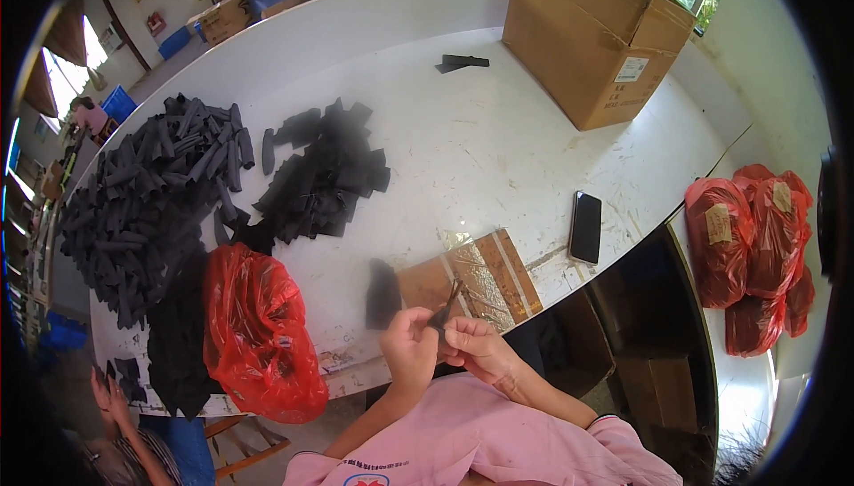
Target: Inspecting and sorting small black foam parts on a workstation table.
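Note:
Close to my body, over the table's front edge, both hands are closed together around a small dark piece point(439, 317), which looks like black cloth. A thin dark tip sticks up from it; its exact shape is too small to make out. The fingers of my left hand point(409, 344) pinch it from the left. My right hand point(481, 348) grips it from the right, thumb and fingers together. Just beyond them lies a brown board point(427, 283) with a shiny taped strip. A flat black cloth piece point(382, 295) rests against the board's left side.
Left stand a large heap of rolled black pieces point(169, 166), a pile of flat black pieces point(329, 175) and a red plastic bag point(258, 326). A phone point(585, 226), a cardboard box point(587, 37) and red bags point(721, 237) are rightward. Another person's hands point(111, 397) show lower left.

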`<state>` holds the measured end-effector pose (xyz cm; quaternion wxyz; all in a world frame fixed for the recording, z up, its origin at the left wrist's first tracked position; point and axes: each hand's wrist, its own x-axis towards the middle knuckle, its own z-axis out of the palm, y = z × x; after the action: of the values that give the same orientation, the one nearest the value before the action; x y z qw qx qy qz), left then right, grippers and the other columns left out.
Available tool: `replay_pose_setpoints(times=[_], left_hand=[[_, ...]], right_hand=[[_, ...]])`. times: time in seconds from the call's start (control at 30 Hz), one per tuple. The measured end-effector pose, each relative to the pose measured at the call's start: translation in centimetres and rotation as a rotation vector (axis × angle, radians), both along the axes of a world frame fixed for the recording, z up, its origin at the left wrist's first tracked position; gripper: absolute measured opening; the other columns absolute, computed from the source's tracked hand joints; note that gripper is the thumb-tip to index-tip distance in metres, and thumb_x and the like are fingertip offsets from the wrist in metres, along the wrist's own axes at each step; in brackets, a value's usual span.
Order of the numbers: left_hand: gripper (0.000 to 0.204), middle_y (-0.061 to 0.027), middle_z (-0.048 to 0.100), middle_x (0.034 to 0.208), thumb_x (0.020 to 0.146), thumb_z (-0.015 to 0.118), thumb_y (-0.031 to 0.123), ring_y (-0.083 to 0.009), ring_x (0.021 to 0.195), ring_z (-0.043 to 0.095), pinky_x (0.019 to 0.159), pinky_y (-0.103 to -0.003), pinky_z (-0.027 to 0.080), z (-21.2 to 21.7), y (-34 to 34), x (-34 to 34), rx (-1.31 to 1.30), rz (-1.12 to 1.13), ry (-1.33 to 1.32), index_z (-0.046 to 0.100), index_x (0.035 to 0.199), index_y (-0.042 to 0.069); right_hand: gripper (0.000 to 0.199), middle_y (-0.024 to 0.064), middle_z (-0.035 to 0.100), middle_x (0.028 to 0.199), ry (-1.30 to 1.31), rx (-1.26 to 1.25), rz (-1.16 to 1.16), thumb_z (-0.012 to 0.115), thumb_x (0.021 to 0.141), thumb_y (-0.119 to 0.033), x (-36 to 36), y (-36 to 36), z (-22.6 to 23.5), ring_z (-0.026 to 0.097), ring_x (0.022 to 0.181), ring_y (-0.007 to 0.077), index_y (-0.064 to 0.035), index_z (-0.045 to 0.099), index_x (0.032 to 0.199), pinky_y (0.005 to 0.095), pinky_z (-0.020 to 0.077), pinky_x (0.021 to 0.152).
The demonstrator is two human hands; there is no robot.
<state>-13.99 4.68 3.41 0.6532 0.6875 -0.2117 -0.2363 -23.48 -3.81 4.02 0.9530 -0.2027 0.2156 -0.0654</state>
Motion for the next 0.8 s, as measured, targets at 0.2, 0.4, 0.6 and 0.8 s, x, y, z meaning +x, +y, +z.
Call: replay_pose_setpoints(times=[0.2,0.4,0.6,0.8], left_hand=[[0.021,-0.0036,0.054,0.073,0.068,0.050,-0.008,-0.0062,0.055,0.047,0.047,-0.017,0.034,3.3,0.6,1.7,-0.196,-0.253,0.631,0.049,0.087,0.001],[0.046,-0.0030,0.049,0.072,0.067,0.051,-0.008,-0.0084,0.067,0.046,0.058,-0.016,0.034,7.9,3.4,2.4,-0.575,-0.897,0.828,0.043,0.113,-0.005],[0.040,-0.0082,0.059,0.082,0.070,0.057,-0.009,-0.0113,0.075,0.057,0.064,-0.019,0.045,8.7,2.9,1.2,-0.275,-0.369,0.446,0.046,0.108,-0.002],[0.043,-0.0091,0.056,0.069,0.068,0.058,-0.005,-0.0097,0.054,0.052,0.045,-0.018,0.036,8.1,2.6,1.6,-0.450,-0.445,0.920,0.043,0.108,-0.007]], right_hand=[[0.016,-0.0011,0.048,0.068,0.078,-0.291,-0.065,0.057,0.083,-0.021,0.2,-0.4,0.3,0.042,0.061,0.0072,-0.0078,0.052,0.074,0.0203,0.0364,0.058],[0.016,-0.0004,0.044,0.080,-0.214,-0.565,0.076,0.059,0.081,-0.021,-1.3,0.5,7.0,0.043,0.076,0.0098,-0.0055,0.055,0.081,0.0235,0.0348,0.074],[0.013,0.0048,0.041,0.080,-0.016,-1.450,-0.167,0.053,0.084,-0.015,-0.2,-0.8,6.8,0.043,0.074,0.0133,-0.0033,0.052,0.078,0.0238,0.0370,0.062],[0.010,0.0025,0.043,0.085,-0.050,-0.950,-0.030,0.056,0.082,-0.014,-0.7,0.0,5.8,0.041,0.078,0.0111,-0.0044,0.052,0.078,0.0213,0.0349,0.069]])
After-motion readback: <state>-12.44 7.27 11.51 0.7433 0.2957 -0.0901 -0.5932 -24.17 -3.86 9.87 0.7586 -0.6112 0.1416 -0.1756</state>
